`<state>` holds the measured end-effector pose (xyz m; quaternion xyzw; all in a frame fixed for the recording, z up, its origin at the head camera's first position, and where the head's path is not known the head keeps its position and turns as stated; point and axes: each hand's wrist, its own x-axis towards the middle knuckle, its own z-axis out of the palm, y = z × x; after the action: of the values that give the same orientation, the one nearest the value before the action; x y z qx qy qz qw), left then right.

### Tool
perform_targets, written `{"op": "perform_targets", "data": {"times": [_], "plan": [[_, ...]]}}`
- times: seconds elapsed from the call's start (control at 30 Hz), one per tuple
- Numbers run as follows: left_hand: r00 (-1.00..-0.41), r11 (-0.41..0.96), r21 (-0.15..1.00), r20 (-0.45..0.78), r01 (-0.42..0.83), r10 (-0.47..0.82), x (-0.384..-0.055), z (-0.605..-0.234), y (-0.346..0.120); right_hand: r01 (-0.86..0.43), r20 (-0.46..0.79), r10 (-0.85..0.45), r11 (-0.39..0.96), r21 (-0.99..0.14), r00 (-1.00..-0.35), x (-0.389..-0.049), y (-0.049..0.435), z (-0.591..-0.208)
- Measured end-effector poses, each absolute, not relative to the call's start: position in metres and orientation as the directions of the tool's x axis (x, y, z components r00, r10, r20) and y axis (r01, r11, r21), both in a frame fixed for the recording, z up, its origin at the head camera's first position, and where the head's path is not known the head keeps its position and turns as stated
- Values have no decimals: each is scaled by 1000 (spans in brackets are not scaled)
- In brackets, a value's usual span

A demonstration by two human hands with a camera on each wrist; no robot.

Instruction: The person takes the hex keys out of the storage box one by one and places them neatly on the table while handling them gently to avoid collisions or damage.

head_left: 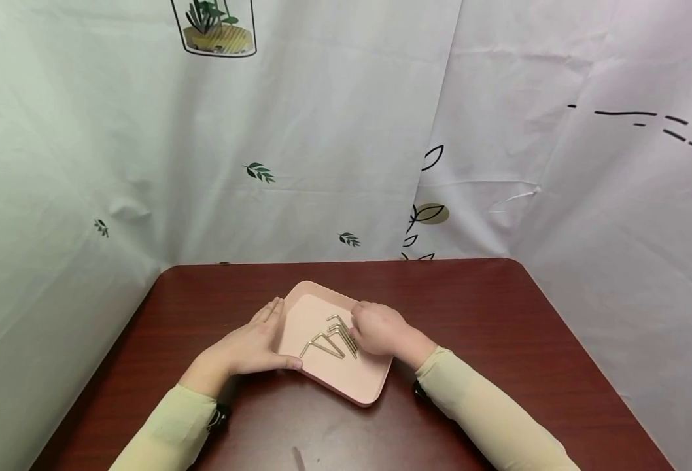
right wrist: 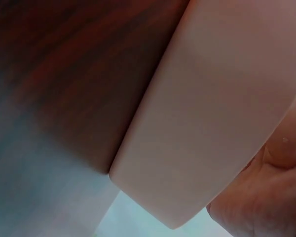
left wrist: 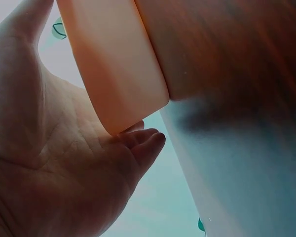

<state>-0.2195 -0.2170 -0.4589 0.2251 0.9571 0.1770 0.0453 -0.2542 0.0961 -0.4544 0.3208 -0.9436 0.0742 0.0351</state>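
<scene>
A pale pink tray (head_left: 346,386) lies at an angle on the table, holding several brass-coloured L-shaped rods (head_left: 322,347) that look like hex keys. My left hand (head_left: 246,347) rests at the tray's left end, fingers straight along its outer side, thumb stretched to the near rim. The left wrist view has the left palm (left wrist: 59,153) against the tray's corner (left wrist: 121,74). Reaching over the tray's right side, my right hand (head_left: 381,332) has curled fingers beside the rods; whether it pinches one is hidden. Part of its palm (right wrist: 266,197) shows past the tray wall (right wrist: 202,113).
The dark red-brown table (head_left: 469,307) has rounded far corners. White cloth (head_left: 322,131) with printed plants hangs behind and at both sides. A small dark mark (head_left: 299,458) shows at the near edge of the view.
</scene>
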Motion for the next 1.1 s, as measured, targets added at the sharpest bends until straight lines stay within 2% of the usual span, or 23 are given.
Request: {"op": "perform_targets", "data": {"times": [0.47, 1.1], "plan": [[-893, 839, 341, 1, 424, 450, -218, -458, -217, -648, 120, -638, 756, -88, -761, -255, 92, -455], [-894, 843, 332, 1, 422, 447, -219, -460, -217, -625, 42, -625, 771, -123, -779, -256, 91, -456]]}}
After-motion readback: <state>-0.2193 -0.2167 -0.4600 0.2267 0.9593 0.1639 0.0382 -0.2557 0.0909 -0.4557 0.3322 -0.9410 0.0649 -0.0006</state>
